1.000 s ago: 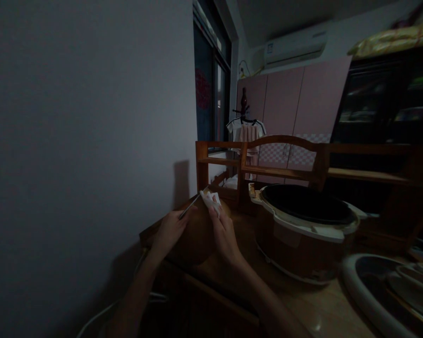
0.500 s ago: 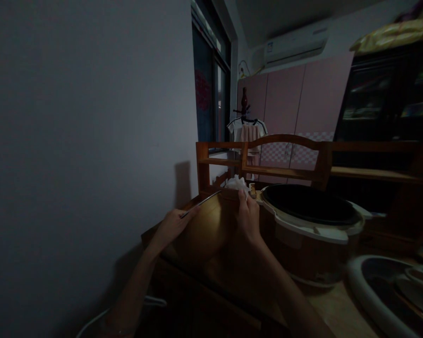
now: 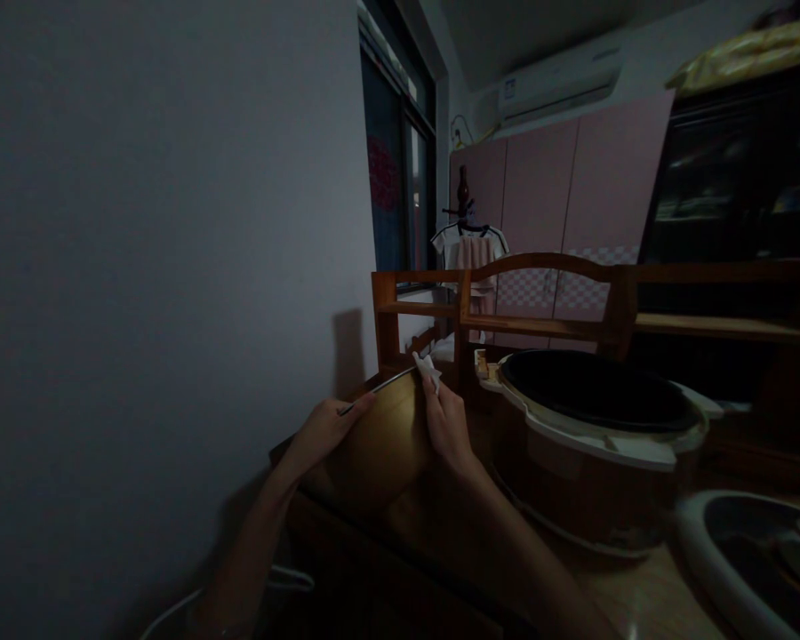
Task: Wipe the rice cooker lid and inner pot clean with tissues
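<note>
A gold-coloured inner pot (image 3: 381,444) is tilted on the dark wooden surface, its rounded outside facing me. My left hand (image 3: 326,433) grips its thin metal rim on the left, the thumb lying along the edge. At the far right end of that rim, my right hand (image 3: 448,425) pinches a crumpled white tissue (image 3: 428,368) that touches the edge. The inside of the pot is turned away and hidden. Just right of my right hand stands a large electric cooker (image 3: 600,471), uncovered, its round mouth dark.
A cooker lid (image 3: 700,551) lies at the lower right, partly cut off. Behind the cooker rises a wooden rack (image 3: 540,324). The bare wall (image 3: 173,267) stands close on the left. A white cable (image 3: 286,578) hangs below my left forearm.
My right hand has moved left with the tissue, from beyond the pot's right side onto the rim. The left hand keeps its hold. The view has shifted slightly.
</note>
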